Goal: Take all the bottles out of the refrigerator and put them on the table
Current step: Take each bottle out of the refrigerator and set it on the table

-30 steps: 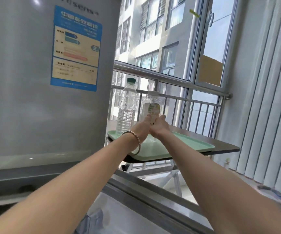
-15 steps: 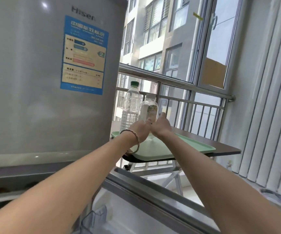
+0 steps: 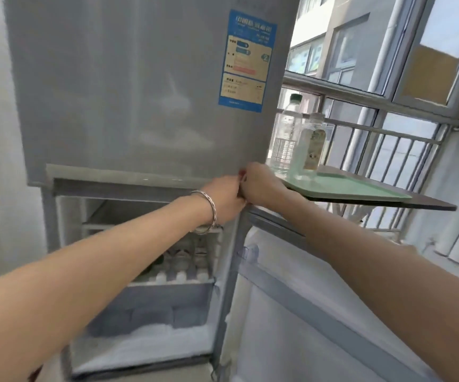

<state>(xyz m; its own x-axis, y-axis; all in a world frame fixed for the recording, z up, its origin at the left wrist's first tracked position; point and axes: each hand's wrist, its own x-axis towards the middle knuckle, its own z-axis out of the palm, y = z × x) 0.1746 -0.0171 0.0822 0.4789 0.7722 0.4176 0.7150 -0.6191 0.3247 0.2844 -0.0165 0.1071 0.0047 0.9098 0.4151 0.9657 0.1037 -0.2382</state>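
1. Both hands are seen together at the lower right corner of the closed upper refrigerator door (image 3: 140, 86). The left hand (image 3: 227, 201) and right hand (image 3: 261, 186) are touching; whether either grip is clenched, released or closed on the door edge cannot be told.
2. Two clear bottles are already stood on the green tray (image 3: 360, 186) on the bench (image 3: 429, 204), just right of the grip: a tall green-capped bottle (image 3: 287, 142) and a shorter labelled bottle (image 3: 312, 144).
3. More bottles (image 3: 181, 268) are judged to remain on the shelf of the open lower compartment, below the grip.
4. Risk: the tray is near the door's corner; if the door is swung wide, the bottles could be knocked over.
5. Risk: frost (image 3: 151, 343) is visible below; cold, wet bottles may slip when lifted.
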